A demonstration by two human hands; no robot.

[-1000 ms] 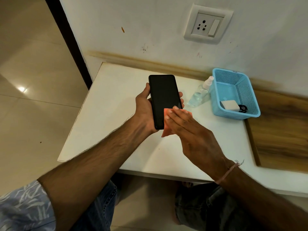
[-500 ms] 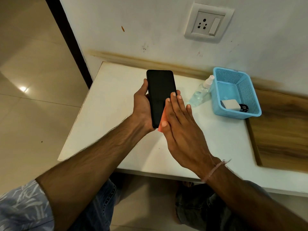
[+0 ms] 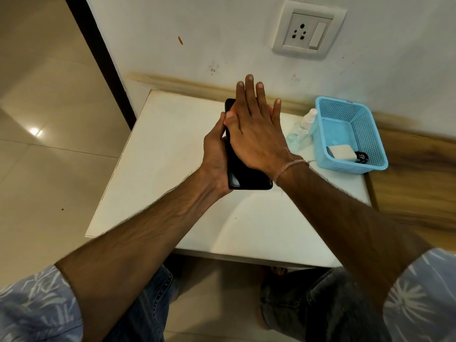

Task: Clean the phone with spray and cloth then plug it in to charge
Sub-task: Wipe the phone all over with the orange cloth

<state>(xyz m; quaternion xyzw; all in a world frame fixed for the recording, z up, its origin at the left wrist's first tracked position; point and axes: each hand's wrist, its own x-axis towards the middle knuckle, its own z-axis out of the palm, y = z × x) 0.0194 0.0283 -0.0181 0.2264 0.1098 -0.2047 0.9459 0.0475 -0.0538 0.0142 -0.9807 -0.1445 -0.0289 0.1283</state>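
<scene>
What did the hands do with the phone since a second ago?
The right hand slid up along the phone, from its near end to its far end, fingers flat over the orange cloth, now almost hidden. The left hand still grips the phone. Spray bottle, basket and charger stayed put.

A blue basket (image 3: 340,112) sits on the white table (image 3: 160,156) beside a wooden board (image 3: 414,183).
</scene>
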